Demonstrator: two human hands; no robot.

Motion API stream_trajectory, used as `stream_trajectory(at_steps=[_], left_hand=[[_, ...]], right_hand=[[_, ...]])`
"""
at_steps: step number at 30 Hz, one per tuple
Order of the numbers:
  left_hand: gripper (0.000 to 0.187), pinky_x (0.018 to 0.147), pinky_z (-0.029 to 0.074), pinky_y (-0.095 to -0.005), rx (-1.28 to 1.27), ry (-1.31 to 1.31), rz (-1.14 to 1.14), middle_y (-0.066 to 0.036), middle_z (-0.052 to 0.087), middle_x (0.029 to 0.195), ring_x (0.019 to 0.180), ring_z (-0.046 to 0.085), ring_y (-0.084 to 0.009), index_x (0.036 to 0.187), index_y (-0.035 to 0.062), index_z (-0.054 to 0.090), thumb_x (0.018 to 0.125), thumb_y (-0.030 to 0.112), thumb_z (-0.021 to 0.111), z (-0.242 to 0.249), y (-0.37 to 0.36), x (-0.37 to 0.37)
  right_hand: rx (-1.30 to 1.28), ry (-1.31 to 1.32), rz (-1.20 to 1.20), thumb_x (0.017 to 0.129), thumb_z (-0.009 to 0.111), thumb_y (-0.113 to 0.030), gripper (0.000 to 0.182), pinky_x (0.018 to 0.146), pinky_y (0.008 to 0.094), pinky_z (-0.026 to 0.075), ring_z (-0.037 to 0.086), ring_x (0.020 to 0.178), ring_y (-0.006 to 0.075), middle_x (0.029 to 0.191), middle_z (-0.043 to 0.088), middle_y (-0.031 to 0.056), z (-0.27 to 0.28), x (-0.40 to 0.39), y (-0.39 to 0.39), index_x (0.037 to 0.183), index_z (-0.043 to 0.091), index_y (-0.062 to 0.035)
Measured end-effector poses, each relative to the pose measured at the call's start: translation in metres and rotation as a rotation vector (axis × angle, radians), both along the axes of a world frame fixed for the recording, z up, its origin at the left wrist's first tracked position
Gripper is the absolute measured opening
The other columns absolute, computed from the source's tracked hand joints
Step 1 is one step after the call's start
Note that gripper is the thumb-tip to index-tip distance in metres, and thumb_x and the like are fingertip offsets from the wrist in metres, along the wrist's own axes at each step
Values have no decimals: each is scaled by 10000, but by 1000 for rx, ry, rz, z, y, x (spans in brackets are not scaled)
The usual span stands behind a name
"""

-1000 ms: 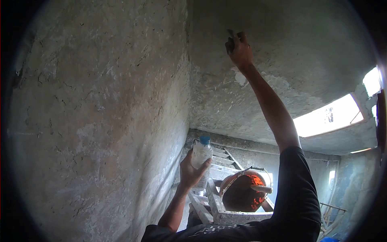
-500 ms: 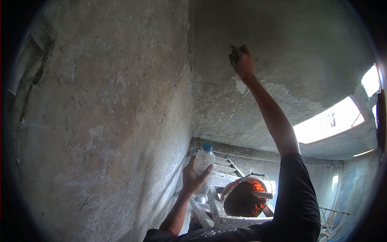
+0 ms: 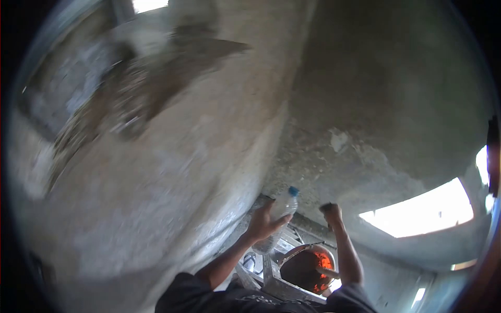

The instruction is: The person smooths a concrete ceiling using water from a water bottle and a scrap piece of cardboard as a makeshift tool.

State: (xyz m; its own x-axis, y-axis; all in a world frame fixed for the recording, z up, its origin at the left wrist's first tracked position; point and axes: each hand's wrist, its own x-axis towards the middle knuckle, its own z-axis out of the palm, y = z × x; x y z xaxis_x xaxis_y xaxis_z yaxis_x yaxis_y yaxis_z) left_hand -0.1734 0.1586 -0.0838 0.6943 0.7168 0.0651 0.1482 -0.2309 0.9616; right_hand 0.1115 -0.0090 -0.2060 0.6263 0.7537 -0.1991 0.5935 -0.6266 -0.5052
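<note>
My left hand (image 3: 261, 225) is wrapped around a clear plastic bottle (image 3: 285, 205) with a blue cap, tilted to the right at lower centre. To its right, my right hand (image 3: 334, 215) is closed in a fist. Something small and dark shows at its fingers, too blurred to name. Below my hands is an orange bucket (image 3: 324, 256) with a grey-brown mass inside and a handle across its opening. It is by the wooden ladder (image 3: 269, 270).
A rough, patchy plaster wall (image 3: 172, 182) rises on the left, with a broken, jagged area at upper left. Darker grey plaster (image 3: 376, 88) spreads overhead on the right. A bright opening (image 3: 425, 211) cuts through at right. A shoe-like shape (image 3: 250, 261) shows beside the ladder.
My right hand has come down from the overhead surface to near the bottle and bucket. My view has swung left and tilted. The bottle stays in my left hand, now leaning more.
</note>
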Motion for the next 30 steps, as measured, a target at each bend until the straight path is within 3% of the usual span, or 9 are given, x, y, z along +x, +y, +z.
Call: stream_trajectory(at_steps=[2,4,6,8,10,14,20,23,30], left_hand=[[629,843,525,-351,95,122,-30,-174,685,1039,953,679,-255,1246,2,538,797,391,747,6,-7,0],[667,818,530,-408,34,88,68,-211,684,1005,927,683,-318,1181,-31,569,782,479,727,16,-15,0],[674,847,523,-390,-71,33,-14,-208,675,1051,967,673,-283,1218,-34,543,798,463,718,32,-15,-3],[666,859,512,-365,-287,36,-131,-181,669,1074,982,659,-238,1238,-35,527,815,447,705,57,-19,0],[627,852,507,-340,-241,196,-186,-133,667,1072,957,648,-198,1242,-24,534,826,414,701,71,-17,8],[557,752,504,-265,-568,297,-483,-47,649,1028,859,627,-127,1244,38,547,822,368,701,89,-16,29],[480,680,501,-250,-492,542,-623,-25,650,943,766,621,-106,1185,44,583,832,347,698,110,-28,51],[512,645,509,-268,-472,657,-651,-54,665,934,717,628,-126,1182,16,590,821,358,712,89,-26,59],[440,624,497,-255,-510,795,-639,-41,673,864,663,616,-109,1097,-2,641,833,344,705,90,-39,68]], right_hand=[[126,-105,93,872,615,-400,357,657,391,533,659,662,300,653,652,146,18,-6,-11,787,712,-67],[208,117,-182,871,632,-357,370,524,352,468,605,512,186,552,609,88,42,-24,-31,669,682,-50],[-122,-303,241,869,651,-319,311,496,335,450,568,505,137,530,584,76,16,8,-41,725,695,-47],[439,848,-423,912,600,-309,252,469,320,449,548,518,151,688,628,103,83,-31,-41,915,626,-58],[629,1323,-562,890,527,-163,156,507,352,492,580,559,220,742,637,143,94,-34,-32,854,561,-16],[666,1414,-451,892,517,-111,152,542,386,532,669,688,280,840,667,214,96,-50,-22,829,558,21],[652,1334,-395,857,659,-66,186,611,334,558,686,731,254,863,683,171,120,-80,-19,974,635,76],[712,1057,-468,815,736,-126,236,631,295,543,679,725,185,875,696,100,106,-74,-19,978,687,36],[695,1180,-501,803,749,-161,279,615,310,534,663,694,190,857,689,89,86,-65,-34,990,673,32]])
